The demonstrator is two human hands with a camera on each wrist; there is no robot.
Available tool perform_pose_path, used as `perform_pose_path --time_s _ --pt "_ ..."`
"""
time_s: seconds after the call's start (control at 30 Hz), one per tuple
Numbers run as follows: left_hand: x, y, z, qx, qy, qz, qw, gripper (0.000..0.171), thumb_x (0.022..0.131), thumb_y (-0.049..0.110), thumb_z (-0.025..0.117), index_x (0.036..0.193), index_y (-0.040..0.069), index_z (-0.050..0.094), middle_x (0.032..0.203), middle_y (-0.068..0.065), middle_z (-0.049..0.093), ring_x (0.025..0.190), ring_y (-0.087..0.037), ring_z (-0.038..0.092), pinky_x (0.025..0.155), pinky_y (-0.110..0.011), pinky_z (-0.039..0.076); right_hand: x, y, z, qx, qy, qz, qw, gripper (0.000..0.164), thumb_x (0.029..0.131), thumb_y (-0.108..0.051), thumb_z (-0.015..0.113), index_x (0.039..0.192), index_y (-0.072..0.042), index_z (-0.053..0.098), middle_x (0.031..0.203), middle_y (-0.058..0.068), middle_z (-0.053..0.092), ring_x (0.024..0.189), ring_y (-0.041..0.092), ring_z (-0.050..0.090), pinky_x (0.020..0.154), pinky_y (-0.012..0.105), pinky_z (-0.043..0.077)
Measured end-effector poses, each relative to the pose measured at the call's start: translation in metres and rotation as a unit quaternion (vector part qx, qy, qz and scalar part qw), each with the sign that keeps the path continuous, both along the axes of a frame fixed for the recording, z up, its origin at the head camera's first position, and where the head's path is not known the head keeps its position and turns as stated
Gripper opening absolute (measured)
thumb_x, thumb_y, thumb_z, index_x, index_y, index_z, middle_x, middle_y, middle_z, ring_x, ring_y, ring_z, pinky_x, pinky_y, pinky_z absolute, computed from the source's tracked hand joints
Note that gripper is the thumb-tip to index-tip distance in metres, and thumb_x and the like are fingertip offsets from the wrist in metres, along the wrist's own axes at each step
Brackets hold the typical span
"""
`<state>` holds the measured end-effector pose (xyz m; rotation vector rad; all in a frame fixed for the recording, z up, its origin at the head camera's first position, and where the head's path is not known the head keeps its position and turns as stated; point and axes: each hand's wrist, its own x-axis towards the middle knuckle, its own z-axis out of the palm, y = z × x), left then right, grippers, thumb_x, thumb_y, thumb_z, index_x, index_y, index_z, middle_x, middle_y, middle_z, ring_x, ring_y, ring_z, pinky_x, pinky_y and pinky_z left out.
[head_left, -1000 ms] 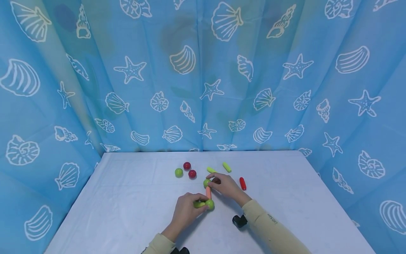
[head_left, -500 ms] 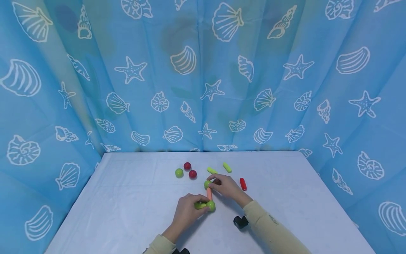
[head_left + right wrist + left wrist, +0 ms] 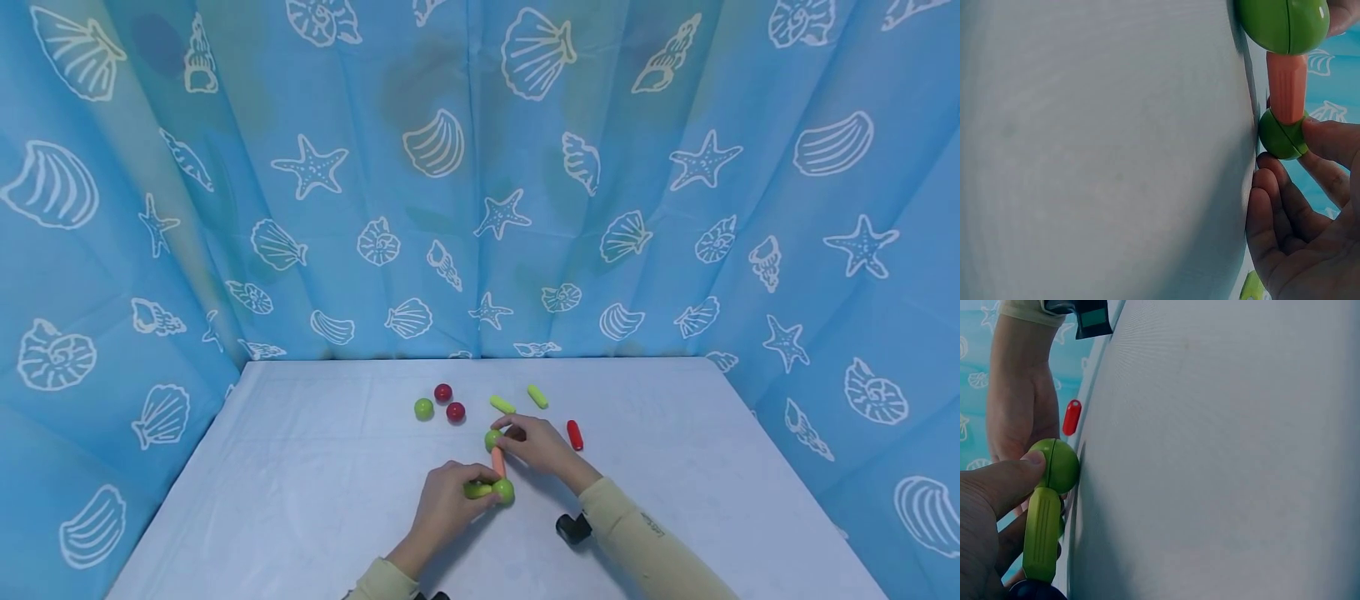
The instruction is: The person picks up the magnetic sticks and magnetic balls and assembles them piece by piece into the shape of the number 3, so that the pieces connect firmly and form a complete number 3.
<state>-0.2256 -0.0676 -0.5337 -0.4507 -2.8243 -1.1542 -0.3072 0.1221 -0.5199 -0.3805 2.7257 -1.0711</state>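
My left hand (image 3: 448, 502) pinches a shiny green ball (image 3: 505, 492) between thumb and fingers. A salmon-orange magnetic rod (image 3: 498, 463) runs from it to a second green ball (image 3: 492, 440), which my right hand (image 3: 536, 443) holds by thumb and fingertips. The right wrist view shows this orange rod (image 3: 1287, 87) bridging both balls. From the nearer ball a yellow-green rod (image 3: 1041, 534) also extends leftward under my left hand. At that rod's other end sits a dark blue ball (image 3: 1036, 591), hidden by the hand in the head view.
Behind the hands lie two loose red balls (image 3: 443, 392) and a green ball (image 3: 423, 408). Two yellow-green rods (image 3: 537, 396) lie beyond the right hand, and a red rod (image 3: 574, 435) lies beside its wrist. A blue shell-patterned curtain (image 3: 480, 250) encloses the white table (image 3: 315, 467).
Both hands have shifted slightly toward me and to the right, bringing the joined balls and rods along. The grips stay the same, and the loose pieces have not moved.
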Motion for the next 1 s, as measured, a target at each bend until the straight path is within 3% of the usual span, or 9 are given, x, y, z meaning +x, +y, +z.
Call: perform_pose_path --time_s 0.5,0.7,1.0 --pt "0.0 0.0 -0.001 -0.001 -0.009 0.001 1.0 0.027 0.082 0.035 0.086 0.106 0.028 0.079 0.094 0.022 0.073 0.085 -0.003 0.055 0.077 -0.03 0.044 -0.002 0.0 -0.004 0.007 0.014 0.002 1.0 0.025 0.097 -0.033 0.07 0.121 -0.027 0.069 0.105 -0.004 0.066 0.097 0.017 0.062 0.088 0.038 0.055" --pt "-0.001 0.0 -0.004 -0.003 -0.009 0.003 1.0 0.027 0.081 0.035 0.086 0.106 0.029 0.079 0.093 0.022 0.072 0.085 -0.003 0.055 0.078 -0.031 0.044 -0.006 0.001 -0.002 0.005 0.035 -0.02 0.999 0.023 0.097 -0.029 0.07 0.12 -0.026 0.07 0.106 -0.003 0.067 0.095 0.017 0.061 0.086 0.037 0.055" --pt "-0.001 0.0 -0.006 0.004 0.003 0.003 1.0 0.026 0.081 0.035 0.086 0.105 0.029 0.078 0.093 0.023 0.072 0.085 -0.002 0.055 0.077 -0.029 0.046 -0.025 0.006 -0.003 -0.021 0.077 -0.068 0.995 0.026 0.095 -0.019 0.074 0.121 -0.021 0.07 0.108 0.002 0.064 0.098 0.02 0.063 0.082 0.035 0.056"
